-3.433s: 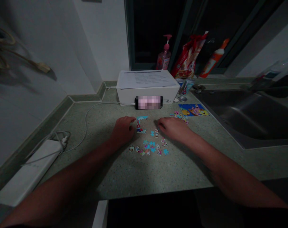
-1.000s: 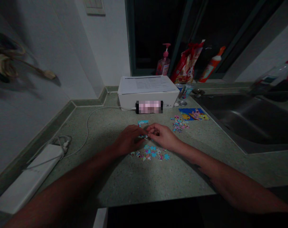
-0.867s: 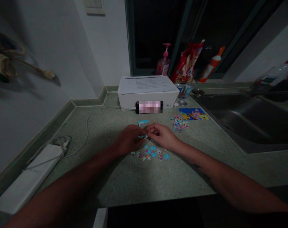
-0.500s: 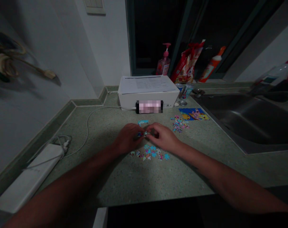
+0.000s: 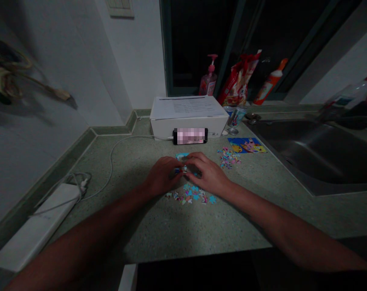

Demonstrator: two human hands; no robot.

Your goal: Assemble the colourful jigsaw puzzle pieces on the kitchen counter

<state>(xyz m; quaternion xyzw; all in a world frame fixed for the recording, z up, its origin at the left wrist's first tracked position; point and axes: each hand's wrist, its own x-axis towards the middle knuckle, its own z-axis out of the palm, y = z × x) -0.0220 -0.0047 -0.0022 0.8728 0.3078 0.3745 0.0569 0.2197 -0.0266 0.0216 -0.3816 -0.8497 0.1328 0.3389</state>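
My left hand (image 5: 165, 173) and my right hand (image 5: 208, 173) meet over the countertop, fingertips almost touching. Between their pinched fingers are small jigsaw puzzle pieces (image 5: 185, 169), partly covered by the fingers. Just beyond the fingertips lies a light blue joined strip of puzzle (image 5: 181, 155), its right part behind my right hand. Several loose puzzle pieces (image 5: 195, 193), many of them light blue, are spread on the near side of my hands. Right of my right hand sits a denser heap of multicoloured pieces (image 5: 228, 157).
A colourful picture card (image 5: 246, 145) lies beside the sink (image 5: 307, 190). A phone (image 5: 190, 136) on a white cable leans against a white box (image 5: 159, 127). Cans (image 5: 238, 116) stand right of the box. At the left is a white power strip (image 5: 40, 226) with cables.
My right hand has shifted slightly, its fingers now reaching a bit further forward and covering more of the blue strip. My left hand stays almost where it was.
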